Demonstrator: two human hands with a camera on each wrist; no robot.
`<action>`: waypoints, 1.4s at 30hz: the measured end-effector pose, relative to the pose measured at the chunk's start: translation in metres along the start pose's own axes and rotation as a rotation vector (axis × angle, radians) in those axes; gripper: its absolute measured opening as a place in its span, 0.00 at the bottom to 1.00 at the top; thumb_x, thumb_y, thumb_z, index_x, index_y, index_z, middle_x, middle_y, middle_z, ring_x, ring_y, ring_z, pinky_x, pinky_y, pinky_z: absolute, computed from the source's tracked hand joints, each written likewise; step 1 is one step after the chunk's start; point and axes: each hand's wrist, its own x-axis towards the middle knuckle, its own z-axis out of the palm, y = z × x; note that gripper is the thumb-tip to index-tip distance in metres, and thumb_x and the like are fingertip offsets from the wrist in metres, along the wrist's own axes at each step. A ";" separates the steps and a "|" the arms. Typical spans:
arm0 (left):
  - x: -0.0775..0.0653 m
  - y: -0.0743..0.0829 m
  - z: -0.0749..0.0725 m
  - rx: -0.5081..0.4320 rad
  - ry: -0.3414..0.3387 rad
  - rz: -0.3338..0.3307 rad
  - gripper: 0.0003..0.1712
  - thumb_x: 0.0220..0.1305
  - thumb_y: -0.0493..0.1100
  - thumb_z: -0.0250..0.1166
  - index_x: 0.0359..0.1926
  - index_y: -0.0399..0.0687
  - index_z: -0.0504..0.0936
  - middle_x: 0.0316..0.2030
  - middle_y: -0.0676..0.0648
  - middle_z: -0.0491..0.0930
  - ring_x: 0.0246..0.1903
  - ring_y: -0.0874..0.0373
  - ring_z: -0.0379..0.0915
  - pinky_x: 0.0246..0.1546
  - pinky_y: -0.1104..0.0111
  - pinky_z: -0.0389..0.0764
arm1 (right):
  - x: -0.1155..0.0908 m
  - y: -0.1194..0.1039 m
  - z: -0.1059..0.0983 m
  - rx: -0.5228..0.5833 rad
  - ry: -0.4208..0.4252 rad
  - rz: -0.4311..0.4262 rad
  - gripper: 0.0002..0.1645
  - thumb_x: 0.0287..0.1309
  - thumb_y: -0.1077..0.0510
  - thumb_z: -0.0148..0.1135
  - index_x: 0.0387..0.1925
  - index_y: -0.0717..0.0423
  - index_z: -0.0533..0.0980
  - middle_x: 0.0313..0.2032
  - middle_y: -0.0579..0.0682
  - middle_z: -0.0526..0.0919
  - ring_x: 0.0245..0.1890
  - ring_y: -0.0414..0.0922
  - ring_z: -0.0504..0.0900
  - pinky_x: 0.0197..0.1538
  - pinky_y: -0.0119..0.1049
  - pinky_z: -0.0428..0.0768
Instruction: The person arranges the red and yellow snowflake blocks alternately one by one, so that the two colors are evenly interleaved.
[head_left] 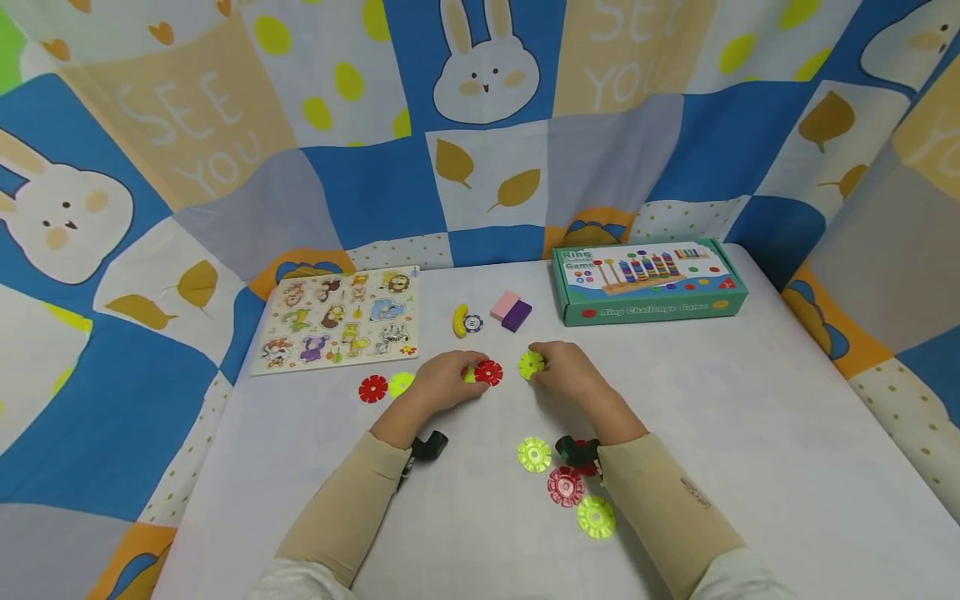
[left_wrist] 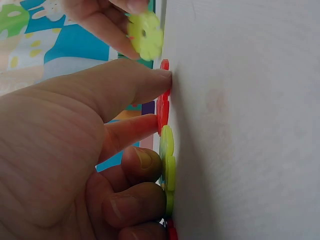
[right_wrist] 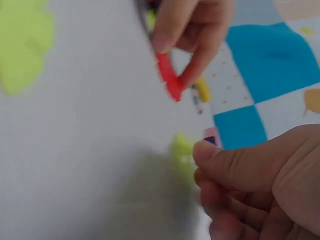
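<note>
My left hand (head_left: 444, 382) holds a red notched disc (head_left: 490, 372) by its edge between thumb and finger, near the tabletop. A yellow-green disc (left_wrist: 168, 172) lies beside it under the curled fingers. Further left, another red disc and a yellow-green disc (head_left: 400, 383) continue the row; my hand hides its middle part. My right hand (head_left: 576, 379) pinches a yellow-green notched disc (head_left: 530, 365) between thumb and fingers, a short gap to the right of the red one. In the right wrist view this disc is blurred.
Loose discs, yellow-green (head_left: 534, 455) and red (head_left: 566, 487), lie by my right forearm. Behind stand an animal puzzle board (head_left: 337, 321), a yellow banana piece (head_left: 460, 321), pink and purple blocks (head_left: 516, 316) and a green game box (head_left: 648, 283). Patterned cloth hangs at the back.
</note>
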 end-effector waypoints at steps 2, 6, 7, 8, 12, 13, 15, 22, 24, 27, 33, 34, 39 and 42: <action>0.000 0.000 0.000 0.001 0.003 0.003 0.31 0.56 0.57 0.67 0.61 0.61 0.74 0.55 0.53 0.75 0.52 0.56 0.68 0.54 0.58 0.70 | 0.004 0.002 0.004 -0.042 0.002 -0.020 0.33 0.55 0.57 0.67 0.63 0.54 0.70 0.56 0.54 0.75 0.53 0.49 0.72 0.58 0.46 0.70; 0.000 0.000 0.001 0.004 0.005 0.007 0.31 0.56 0.57 0.67 0.61 0.60 0.74 0.55 0.53 0.75 0.52 0.56 0.68 0.54 0.58 0.70 | 0.007 0.003 0.011 -0.119 0.023 -0.053 0.36 0.51 0.52 0.70 0.63 0.52 0.70 0.47 0.52 0.76 0.44 0.47 0.73 0.52 0.43 0.74; 0.000 -0.001 0.001 0.008 0.005 0.009 0.31 0.56 0.57 0.67 0.61 0.60 0.74 0.55 0.53 0.75 0.52 0.56 0.68 0.54 0.58 0.70 | 0.006 0.004 0.012 -0.126 0.036 -0.054 0.36 0.51 0.52 0.71 0.61 0.52 0.71 0.44 0.52 0.75 0.43 0.47 0.73 0.51 0.42 0.75; 0.000 -0.001 0.001 0.011 0.004 0.011 0.31 0.56 0.57 0.67 0.61 0.60 0.74 0.55 0.53 0.75 0.52 0.56 0.68 0.54 0.58 0.70 | 0.006 0.004 0.012 -0.130 0.049 -0.049 0.34 0.50 0.52 0.71 0.60 0.53 0.72 0.42 0.52 0.75 0.41 0.47 0.73 0.50 0.42 0.75; 0.000 0.001 0.000 0.010 -0.003 0.010 0.31 0.56 0.57 0.66 0.61 0.60 0.74 0.54 0.53 0.75 0.52 0.56 0.68 0.53 0.58 0.70 | 0.008 0.007 0.012 -0.106 0.084 -0.029 0.25 0.52 0.53 0.70 0.52 0.54 0.76 0.40 0.50 0.74 0.41 0.46 0.72 0.50 0.41 0.75; -0.001 0.001 0.000 0.013 -0.003 0.007 0.31 0.56 0.57 0.66 0.61 0.60 0.74 0.54 0.53 0.75 0.52 0.56 0.68 0.54 0.58 0.70 | 0.008 0.008 0.012 -0.084 0.081 -0.028 0.23 0.53 0.54 0.69 0.50 0.53 0.77 0.40 0.50 0.73 0.42 0.46 0.72 0.50 0.41 0.75; -0.002 0.003 -0.002 0.017 -0.003 0.004 0.31 0.56 0.57 0.66 0.61 0.60 0.74 0.54 0.53 0.75 0.52 0.57 0.68 0.54 0.58 0.70 | 0.010 0.011 0.013 -0.040 0.072 -0.025 0.21 0.53 0.54 0.69 0.49 0.51 0.77 0.40 0.50 0.73 0.42 0.46 0.71 0.49 0.40 0.75; -0.002 0.006 -0.002 0.033 -0.010 -0.001 0.31 0.56 0.57 0.66 0.61 0.60 0.73 0.54 0.54 0.75 0.51 0.57 0.68 0.53 0.59 0.71 | 0.014 0.023 0.014 0.054 0.064 -0.008 0.18 0.51 0.53 0.71 0.45 0.48 0.78 0.38 0.49 0.72 0.40 0.46 0.69 0.45 0.38 0.74; -0.002 0.006 -0.001 0.031 -0.012 -0.009 0.32 0.56 0.57 0.66 0.62 0.60 0.73 0.54 0.54 0.75 0.51 0.57 0.68 0.53 0.59 0.71 | 0.014 0.024 0.014 0.072 0.060 -0.005 0.17 0.51 0.53 0.71 0.44 0.48 0.78 0.38 0.49 0.72 0.41 0.47 0.69 0.45 0.38 0.74; -0.003 0.004 0.000 0.029 -0.011 -0.022 0.32 0.56 0.57 0.67 0.62 0.60 0.73 0.53 0.54 0.75 0.50 0.57 0.68 0.53 0.58 0.71 | 0.014 0.025 0.013 0.112 0.053 -0.005 0.16 0.51 0.53 0.71 0.42 0.48 0.79 0.38 0.50 0.71 0.41 0.47 0.69 0.46 0.38 0.73; -0.002 0.010 -0.004 0.039 -0.019 -0.014 0.33 0.56 0.57 0.67 0.63 0.63 0.71 0.42 0.56 0.77 0.41 0.58 0.68 0.47 0.60 0.73 | 0.012 0.025 0.011 0.136 0.047 0.002 0.14 0.51 0.54 0.70 0.41 0.49 0.79 0.38 0.50 0.71 0.41 0.47 0.69 0.47 0.39 0.72; -0.001 0.013 -0.004 0.043 -0.024 -0.007 0.33 0.56 0.56 0.67 0.63 0.63 0.71 0.42 0.56 0.77 0.41 0.58 0.68 0.46 0.60 0.74 | 0.011 0.025 0.011 0.137 0.047 0.009 0.14 0.51 0.54 0.70 0.41 0.48 0.79 0.38 0.50 0.72 0.41 0.47 0.69 0.47 0.39 0.73; 0.006 0.034 -0.003 0.060 -0.049 0.011 0.33 0.55 0.57 0.67 0.63 0.61 0.72 0.51 0.54 0.77 0.44 0.57 0.70 0.48 0.58 0.74 | 0.009 0.027 0.013 0.134 0.056 0.000 0.14 0.51 0.54 0.70 0.41 0.48 0.79 0.38 0.49 0.72 0.41 0.47 0.69 0.47 0.39 0.73; 0.012 0.044 0.000 0.070 -0.055 0.006 0.34 0.54 0.58 0.67 0.63 0.58 0.72 0.54 0.52 0.76 0.47 0.56 0.71 0.50 0.56 0.73 | 0.009 0.027 0.013 0.127 0.059 -0.024 0.14 0.52 0.54 0.70 0.42 0.49 0.80 0.38 0.49 0.71 0.40 0.46 0.69 0.46 0.39 0.73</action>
